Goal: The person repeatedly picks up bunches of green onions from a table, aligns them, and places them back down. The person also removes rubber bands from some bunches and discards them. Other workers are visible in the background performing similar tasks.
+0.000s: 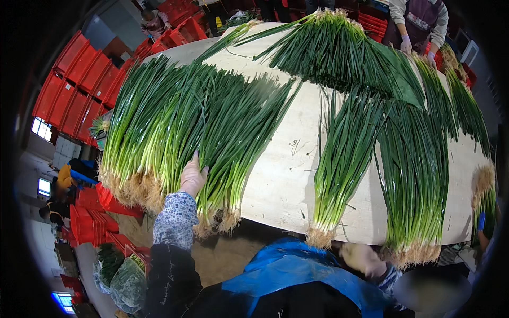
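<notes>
Green onions with roots lie in bunches on a pale wooden table. My left hand (193,175), thinly gloved, rests among the stalks of the left pile (159,119), index finger extended and thumb apart; whether it grips any stalks is unclear. My right hand (362,260) is blurred below the table's near edge, between the roots of a narrow bunch (338,167) and a wider bunch (415,179); its fingers cannot be made out. A large heap of green onions (334,51) lies across the far side, roots away from me.
Stacked red crates (75,87) stand at the left. A co-worker (421,24) handles onions at the far right; another person's blue-gloved hand (481,222) is at the right edge. Plastic-wrapped bundles (127,278) sit at the lower left. The wooden tabletop (282,171) carries small scraps.
</notes>
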`<state>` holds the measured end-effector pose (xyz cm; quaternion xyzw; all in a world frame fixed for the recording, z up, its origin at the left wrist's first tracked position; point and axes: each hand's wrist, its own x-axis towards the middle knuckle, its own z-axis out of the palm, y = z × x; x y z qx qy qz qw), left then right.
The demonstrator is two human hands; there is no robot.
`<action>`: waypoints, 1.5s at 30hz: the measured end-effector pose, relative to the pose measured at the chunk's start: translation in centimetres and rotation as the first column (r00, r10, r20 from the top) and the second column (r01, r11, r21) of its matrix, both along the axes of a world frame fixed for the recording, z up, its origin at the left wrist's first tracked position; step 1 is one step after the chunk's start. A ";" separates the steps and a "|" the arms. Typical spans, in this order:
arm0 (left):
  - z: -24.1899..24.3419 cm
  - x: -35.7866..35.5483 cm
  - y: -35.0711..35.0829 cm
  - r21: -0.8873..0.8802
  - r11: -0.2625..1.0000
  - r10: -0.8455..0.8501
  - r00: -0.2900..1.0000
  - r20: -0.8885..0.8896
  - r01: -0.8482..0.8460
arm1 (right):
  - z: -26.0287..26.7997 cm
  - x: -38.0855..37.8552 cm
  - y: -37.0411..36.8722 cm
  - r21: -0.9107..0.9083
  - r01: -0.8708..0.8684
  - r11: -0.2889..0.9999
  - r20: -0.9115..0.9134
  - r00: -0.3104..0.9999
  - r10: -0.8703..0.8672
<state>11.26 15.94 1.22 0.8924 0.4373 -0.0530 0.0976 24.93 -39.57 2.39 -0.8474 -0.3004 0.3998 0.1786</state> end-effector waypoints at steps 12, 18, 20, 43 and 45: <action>1.0 -0.5 0.1 0.014 1.000 -0.010 0.998 0.068 0.009 | -12.2 -4.3 -20.5 -0.291 -0.266 0.919 -0.060 0.964 0.260; -0.6 -1.5 1.1 0.151 0.987 -0.070 0.997 0.043 0.063 | -16.1 -4.4 -25.0 -0.367 -0.090 0.926 0.098 0.986 0.135; -2.5 -2.3 2.8 0.133 0.991 -0.040 0.993 0.114 0.025 | -17.2 -4.3 -26.1 -0.376 -0.070 0.924 0.141 0.981 0.132; -7.1 10.9 -32.5 -0.934 0.285 0.241 0.926 0.290 0.218 | -2.2 1.8 8.9 0.340 0.630 0.699 -0.155 0.770 -0.619; -6.6 12.0 -32.1 -0.981 0.129 0.281 0.943 0.179 0.148 | -4.0 2.6 8.7 0.426 0.703 0.569 -0.378 0.710 -0.595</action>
